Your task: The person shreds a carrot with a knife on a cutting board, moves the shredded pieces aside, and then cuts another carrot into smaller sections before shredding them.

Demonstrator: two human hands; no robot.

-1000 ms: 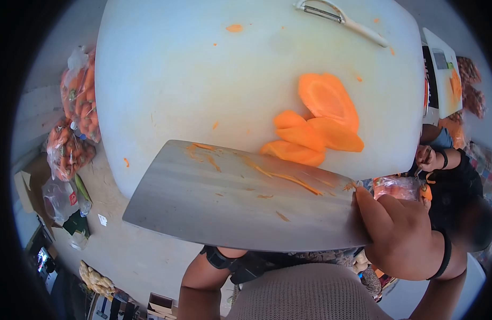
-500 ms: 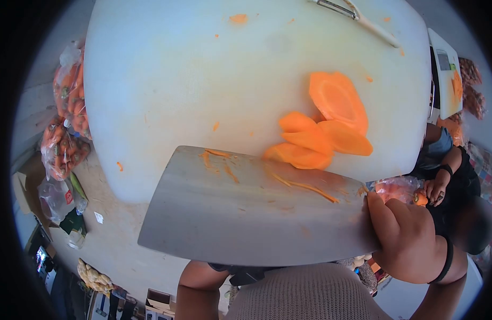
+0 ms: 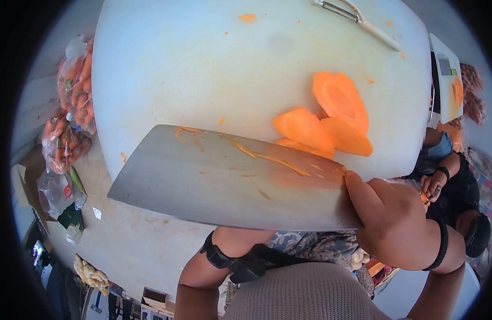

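My right hand (image 3: 398,221) is closed at the right end of a broad cleaver (image 3: 230,184), its thumb against the blade. The cleaver's wide face is turned up, with thin carrot shreds (image 3: 278,162) stuck to it. Part of my left hand (image 3: 243,238) shows below the blade, but its fingers are hidden behind the metal. Just beyond the upper edge, several carrot slices (image 3: 342,101) lie overlapping on the white cutting board (image 3: 187,69). The blade covers part of the nearest slice.
A white peeler (image 3: 376,33) lies at the board's far right. Bags of carrots (image 3: 78,90) stand left of it. On the right, another person's hand (image 3: 432,186) is near a carrot, below a second board (image 3: 448,93). A cardboard box (image 3: 30,170) sits at left.
My right hand and the cleaver have shifted left and farther up over the board. A carrot slice lies differently near the edge. More of my left arm, with its wristband, shows.
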